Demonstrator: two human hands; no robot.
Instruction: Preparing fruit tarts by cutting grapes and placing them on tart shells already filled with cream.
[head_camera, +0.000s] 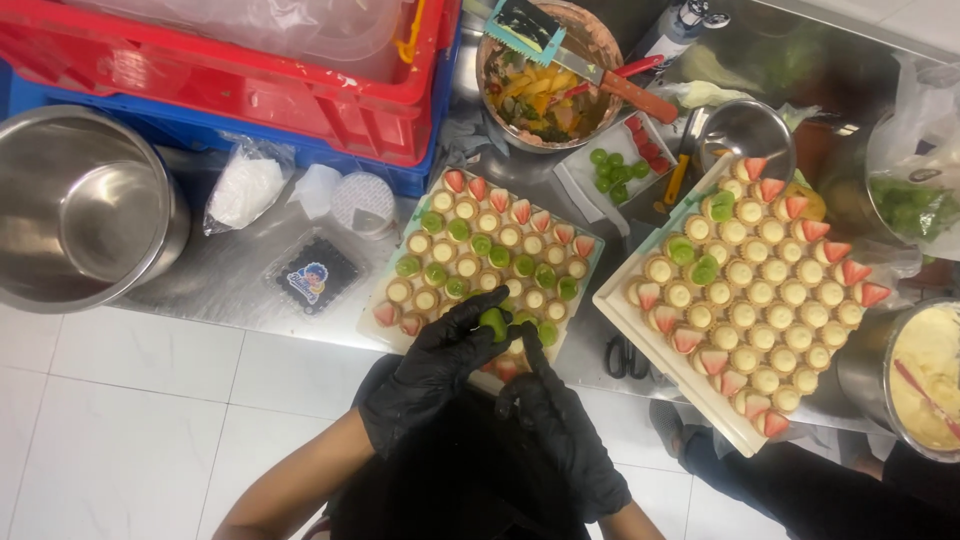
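Both my hands wear black gloves and meet at the near edge of a white tray (392, 285) of small cream tartlets topped with strawberry slices and green grape halves. My left hand (432, 372) pinches a green grape piece (492, 321) over the tray's front row. My right hand (562, 435) sits just right of it, its fingers pointing up at the same spot, touching the tray's near edge; whether it holds anything is hidden.
A second tartlet tray (640, 325) lies to the right, black scissors (627, 356) between the two. Behind are a white dish of cut grapes and strawberry (625, 160), a bowl of fruit scraps with a knife (545, 90), a red crate (250, 70), a large steel pot (85, 205) and a cream bowl (925, 375).
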